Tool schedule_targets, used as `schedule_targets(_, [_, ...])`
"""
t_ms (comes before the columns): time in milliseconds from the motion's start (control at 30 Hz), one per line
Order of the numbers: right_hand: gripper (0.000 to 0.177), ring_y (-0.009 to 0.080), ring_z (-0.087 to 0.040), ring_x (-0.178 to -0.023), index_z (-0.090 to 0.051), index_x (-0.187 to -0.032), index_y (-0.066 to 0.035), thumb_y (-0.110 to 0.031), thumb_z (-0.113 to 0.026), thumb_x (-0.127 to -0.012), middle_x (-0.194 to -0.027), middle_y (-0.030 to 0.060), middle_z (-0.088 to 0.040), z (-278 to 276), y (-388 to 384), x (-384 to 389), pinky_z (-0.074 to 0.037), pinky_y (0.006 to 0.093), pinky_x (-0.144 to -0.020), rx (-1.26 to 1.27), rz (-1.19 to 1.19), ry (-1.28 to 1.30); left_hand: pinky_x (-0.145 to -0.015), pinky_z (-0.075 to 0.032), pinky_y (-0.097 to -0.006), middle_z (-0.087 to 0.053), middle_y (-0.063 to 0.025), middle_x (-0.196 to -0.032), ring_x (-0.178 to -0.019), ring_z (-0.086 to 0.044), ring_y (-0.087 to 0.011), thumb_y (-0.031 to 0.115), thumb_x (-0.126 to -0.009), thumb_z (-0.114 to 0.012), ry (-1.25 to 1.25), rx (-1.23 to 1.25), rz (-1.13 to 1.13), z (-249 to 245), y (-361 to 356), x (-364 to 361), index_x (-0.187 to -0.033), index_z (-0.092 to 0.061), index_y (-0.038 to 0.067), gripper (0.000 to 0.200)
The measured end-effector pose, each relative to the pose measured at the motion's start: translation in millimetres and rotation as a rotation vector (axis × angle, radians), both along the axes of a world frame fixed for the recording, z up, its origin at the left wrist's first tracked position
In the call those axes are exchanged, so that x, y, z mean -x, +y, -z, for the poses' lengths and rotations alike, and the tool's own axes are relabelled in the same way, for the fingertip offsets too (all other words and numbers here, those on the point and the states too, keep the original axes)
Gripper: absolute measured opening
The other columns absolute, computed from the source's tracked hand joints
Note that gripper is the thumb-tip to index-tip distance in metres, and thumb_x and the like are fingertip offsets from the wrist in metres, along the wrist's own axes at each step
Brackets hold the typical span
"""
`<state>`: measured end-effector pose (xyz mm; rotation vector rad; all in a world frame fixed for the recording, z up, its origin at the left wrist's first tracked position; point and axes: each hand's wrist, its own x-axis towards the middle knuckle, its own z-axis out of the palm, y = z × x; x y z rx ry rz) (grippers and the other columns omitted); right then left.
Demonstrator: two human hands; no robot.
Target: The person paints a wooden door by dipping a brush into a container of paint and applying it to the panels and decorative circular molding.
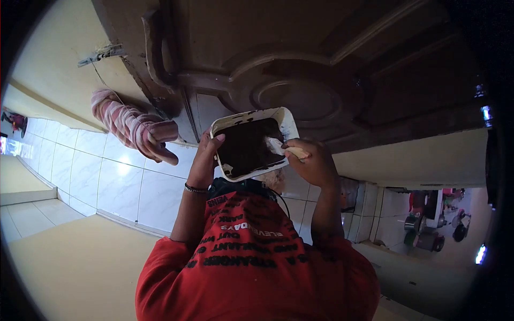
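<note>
My left hand (205,155) grips the left rim of a white rectangular tub (290,124), with the thumb over the edge. Dark brown paint (243,144) fills much of the tub, and smears of it mark the inner walls. In my right hand (316,163) is a paintbrush (274,145) with a pale handle, closed between the fingers at the tub's right side. Its head dips toward the paint, and the bristles are hard to make out. Just beyond the tub stands a dark brown panelled door (300,99) with a raised oval moulding.
A curved door handle (155,51) juts out at upper left. Beside the door edge, a rolled pink and white cloth (134,125) hangs near a cord. White floor tiles (120,171) extend to the left. Pots (428,241) and other kitchen items appear through an opening at right.
</note>
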<state>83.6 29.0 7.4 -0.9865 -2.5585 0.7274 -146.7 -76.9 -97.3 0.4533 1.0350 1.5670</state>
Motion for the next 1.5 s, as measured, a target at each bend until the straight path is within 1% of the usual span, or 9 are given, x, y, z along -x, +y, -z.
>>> schedule_targets(200, [0.02, 0.0284, -0.065, -0.075, -0.069, -0.099, -0.007, -0.009, -0.072, -0.079, -0.086, 0.011, -0.07, -9, -13, 24, -0.051, 0.037, -0.068, 0.029, -0.09, 0.247, -0.085, -0.051, -0.0294, -0.055, -0.0085, -0.123, -0.111, -0.056, -0.0164, 0.036, -0.089, -0.061, 0.013, 0.012, -0.051, 8, -4, 3, -0.139, -0.036, 0.003, 0.065])
schedule_targets(433, [0.024, 0.0272, -0.067, -0.088, -0.07, -0.102, -0.008, -0.004, -0.072, -0.079, -0.099, 0.0108, -0.071, 8, -14, 42, -0.053, 0.0359, -0.074, -0.013, -0.203, 0.198, -0.087, -0.049, -0.03, -0.056, -0.0091, -0.122, -0.112, -0.056, -0.0169, 0.037, -0.089, -0.061, 0.007, 0.022, 0.036, 5, -6, 2, -0.138, -0.037, 0.004, 0.063])
schedule_targets(500, [0.023, 0.0283, -0.066, -0.092, -0.071, -0.1, -0.009, -0.004, -0.072, -0.078, -0.103, 0.0104, -0.071, 7, -13, 41, -0.054, 0.0366, -0.077, -0.194, -0.251, 0.09, -0.087, -0.05, -0.03, -0.056, -0.0094, -0.122, -0.112, -0.056, -0.0172, 0.038, -0.09, -0.06, 0.001, 0.022, 0.038, 6, -7, 4, -0.137, -0.037, 0.004, 0.063])
schedule_targets(733, [0.022, 0.0243, -0.065, -0.087, -0.07, -0.099, -0.013, -0.01, -0.072, -0.078, -0.099, 0.0039, -0.071, 9, -17, 34, -0.054, 0.0362, -0.076, -0.032, -0.294, 0.101, -0.086, -0.05, -0.0299, -0.056, -0.0096, -0.123, -0.113, -0.056, -0.0175, 0.04, -0.09, -0.059, 0.023, 0.022, 0.04, 5, -5, 5, -0.138, -0.037, 0.003, 0.064])
schedule_targets(800, [0.022, 0.0273, -0.067, -0.085, -0.07, -0.099, -0.007, -0.005, -0.073, -0.077, -0.097, 0.0107, -0.071, 6, -18, 37, -0.053, 0.0351, -0.073, -0.038, -0.213, 0.084, -0.086, -0.05, -0.0298, -0.056, -0.0095, -0.123, -0.113, -0.056, -0.0173, 0.039, -0.09, -0.059, 0.018, 0.015, 0.047, 7, -3, 5, -0.138, -0.037, 0.003, 0.065])
schedule_targets(933, [0.02, 0.0249, -0.067, -0.077, -0.07, -0.099, -0.006, -0.006, -0.073, -0.079, -0.088, 0.0109, -0.069, 0, -17, 31, -0.051, 0.0342, -0.068, 0.069, -0.155, 0.19, -0.086, -0.051, -0.0295, -0.055, -0.0094, -0.123, -0.112, -0.056, -0.0168, 0.039, -0.09, -0.06, -0.023, 0.001, -0.014, 14, -2, 2, -0.138, -0.038, 0.003, 0.064])
schedule_targets(1033, [0.019, 0.0226, -0.066, -0.072, -0.069, -0.099, -0.006, -0.005, -0.072, -0.08, -0.082, 0.0106, -0.067, 3, -15, 32, -0.049, 0.0341, -0.064, 0.002, -0.119, 0.163, -0.085, -0.051, -0.0299, -0.055, -0.0088, -0.123, -0.112, -0.056, -0.0164, 0.038, -0.09, -0.059, -0.025, 0.03, -0.021, 13, -3, 6, -0.138, -0.038, 0.005, 0.062])
schedule_targets(1300, [0.021, 0.0276, -0.066, -0.076, -0.068, -0.098, -0.007, -0.005, -0.073, -0.078, -0.09, 0.0102, -0.07, 11, -9, 52, -0.053, 0.0375, -0.067, -0.269, -0.158, 0.431, -0.083, -0.053, -0.0331, -0.054, -0.0084, -0.124, -0.112, -0.055, -0.0181, 0.042, -0.089, -0.06, -0.063, 0.096, -0.042, 25, -6, 15, -0.138, -0.038, 0.007, 0.064])
schedule_targets(1500, [0.023, 0.0301, -0.066, -0.08, -0.068, -0.098, -0.008, -0.003, -0.074, -0.076, -0.097, 0.0093, -0.07, 15, 4, 81, -0.053, 0.039, -0.07, -0.406, -0.109, 0.394, -0.083, -0.053, -0.0352, -0.054, -0.0081, -0.124, -0.113, -0.054, -0.0191, 0.043, -0.087, -0.062, -0.066, 0.139, -0.076, 22, -10, 17, -0.136, -0.038, 0.008, 0.064])
